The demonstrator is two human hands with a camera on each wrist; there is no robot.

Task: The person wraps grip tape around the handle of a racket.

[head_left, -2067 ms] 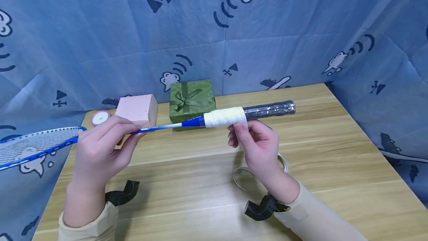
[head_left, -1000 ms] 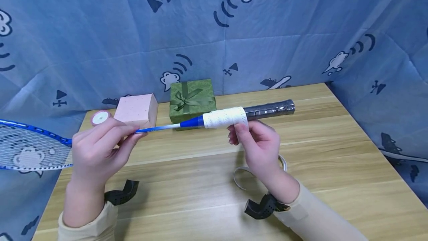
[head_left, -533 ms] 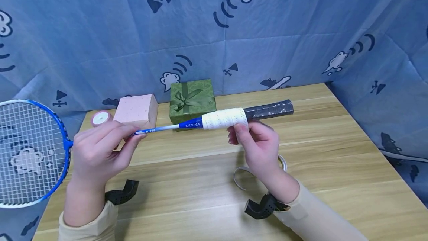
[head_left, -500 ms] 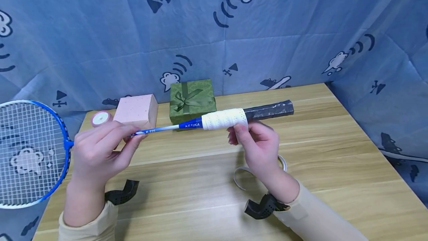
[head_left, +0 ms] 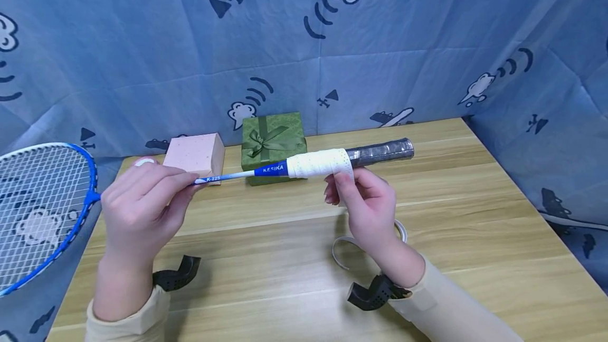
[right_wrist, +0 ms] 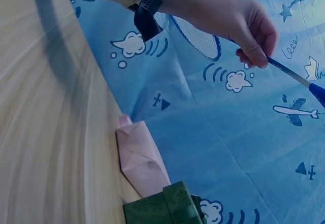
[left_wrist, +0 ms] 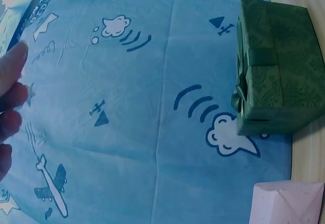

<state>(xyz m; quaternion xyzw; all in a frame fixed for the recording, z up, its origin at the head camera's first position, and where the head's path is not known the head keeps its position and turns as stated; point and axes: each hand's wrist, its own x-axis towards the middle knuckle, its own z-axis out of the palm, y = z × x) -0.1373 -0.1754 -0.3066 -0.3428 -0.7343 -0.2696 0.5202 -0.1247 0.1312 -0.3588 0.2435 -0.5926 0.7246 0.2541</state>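
Blue-and-white badminton racket (head_left: 272, 169) was held above pale wooden tabletop (head_left: 266, 268), left hand (head_left: 144, 207) pinching shaft (head_left: 237, 175), right hand (head_left: 369, 206) pinching white perforated tape (head_left: 318, 163) wrapped partway along black handle (head_left: 380, 152); green ribboned box (head_left: 280, 141), pale-pink box (head_left: 192, 153) stood behind.

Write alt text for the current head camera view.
A person's left hand pinches a racket shaft while the right hand pinches white wrap partly covering the dark handle. Beyond them, a pink box and a green box with a bow sit on a wooden table before a blue patterned curtain.
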